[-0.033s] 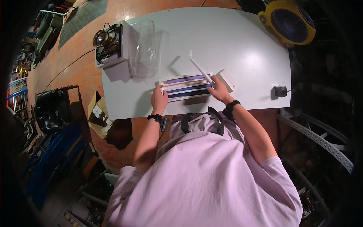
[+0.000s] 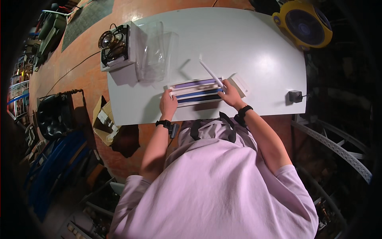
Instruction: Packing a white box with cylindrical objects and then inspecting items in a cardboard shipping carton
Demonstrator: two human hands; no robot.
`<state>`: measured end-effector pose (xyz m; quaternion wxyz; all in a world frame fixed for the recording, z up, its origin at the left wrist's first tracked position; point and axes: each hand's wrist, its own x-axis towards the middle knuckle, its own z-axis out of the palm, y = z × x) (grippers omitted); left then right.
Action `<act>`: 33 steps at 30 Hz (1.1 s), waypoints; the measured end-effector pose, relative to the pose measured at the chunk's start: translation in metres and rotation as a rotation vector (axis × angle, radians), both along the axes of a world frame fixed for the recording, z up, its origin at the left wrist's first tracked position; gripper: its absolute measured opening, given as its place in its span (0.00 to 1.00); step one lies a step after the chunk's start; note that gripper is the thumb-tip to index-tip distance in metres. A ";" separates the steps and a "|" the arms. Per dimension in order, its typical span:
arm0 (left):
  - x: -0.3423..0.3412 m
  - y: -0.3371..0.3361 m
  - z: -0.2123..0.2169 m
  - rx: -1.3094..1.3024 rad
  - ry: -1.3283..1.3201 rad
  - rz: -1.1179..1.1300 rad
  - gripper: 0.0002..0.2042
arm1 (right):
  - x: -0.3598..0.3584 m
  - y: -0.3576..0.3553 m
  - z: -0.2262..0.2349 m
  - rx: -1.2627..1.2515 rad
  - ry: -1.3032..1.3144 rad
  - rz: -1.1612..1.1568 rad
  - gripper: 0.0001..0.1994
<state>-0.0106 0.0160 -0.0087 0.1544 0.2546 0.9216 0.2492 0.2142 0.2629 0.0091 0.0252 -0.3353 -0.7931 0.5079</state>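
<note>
"What do we see, largest first?"

"A smooth, glossy white table (image 2: 238, 40), and near its front edge a shallow oblong white box (image 2: 191, 104) of slim purple, blue and black bars (image 2: 195, 84), their right ends partly hidden."

"And our hands?"

"Our left hand (image 2: 168, 105) curls round the box's left end; our right hand (image 2: 232, 95), fingers bent, grasps a slender white rod (image 2: 211, 71), its tip too small to make out."

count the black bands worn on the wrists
2. The first black band is on the wrist of the left hand; the second black band is on the wrist of the right hand. Both wrists show, so none seems hidden.
</note>
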 end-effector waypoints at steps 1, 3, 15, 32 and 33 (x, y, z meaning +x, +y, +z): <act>0.001 0.000 0.000 0.000 -0.017 -0.015 0.11 | -0.001 -0.001 0.000 0.002 -0.021 -0.005 0.25; 0.003 -0.001 0.001 0.005 -0.054 0.020 0.10 | -0.003 -0.002 0.000 -0.005 -0.026 -0.005 0.25; 0.023 -0.004 0.015 -0.195 -0.145 0.075 0.14 | 0.026 -0.003 -0.004 0.014 0.001 -0.123 0.21; 0.018 -0.013 -0.014 0.363 -0.705 0.483 0.10 | 0.035 -0.007 0.004 -0.085 -0.070 -0.142 0.21; 0.019 -0.013 -0.012 0.489 -0.812 0.535 0.10 | 0.036 -0.007 0.003 -0.088 -0.085 -0.141 0.20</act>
